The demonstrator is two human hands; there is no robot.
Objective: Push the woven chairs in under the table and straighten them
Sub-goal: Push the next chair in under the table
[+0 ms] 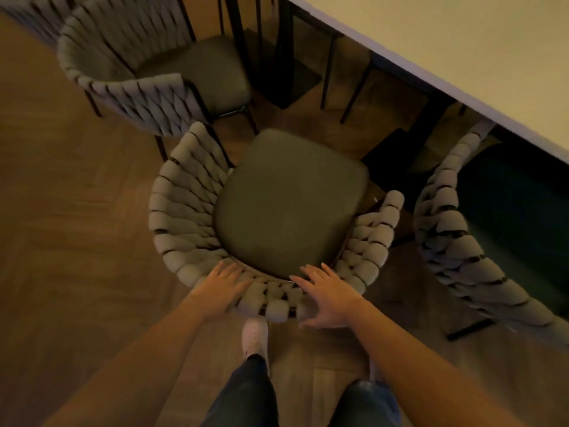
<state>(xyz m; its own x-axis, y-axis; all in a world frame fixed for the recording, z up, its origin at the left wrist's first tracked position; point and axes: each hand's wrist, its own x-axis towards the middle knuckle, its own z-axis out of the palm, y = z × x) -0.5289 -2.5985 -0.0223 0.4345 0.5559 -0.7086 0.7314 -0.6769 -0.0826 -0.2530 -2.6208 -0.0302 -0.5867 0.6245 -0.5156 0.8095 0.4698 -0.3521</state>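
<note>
A woven grey chair (184, 211) with a dark seat cushion stands right in front of me, pulled out from the pale table (446, 35). My left hand (220, 288) lies flat on the left part of its curved back rim, fingers straight. My right hand (326, 295) rests on the right part of the same rim with fingers spread and the thumb down over the rim's outer side. A second woven chair (147, 97) stands at the upper left, also out from the table. A third woven chair (446, 235) at the right sits partly under the table edge.
Black table legs and chair legs (286, 57) crowd the space beneath the tabletop. Wooden floor (77, 226) stretches to the left. My legs and a pale shoe (255, 337) are just behind the middle chair. A further woven chair back shows at the top left corner.
</note>
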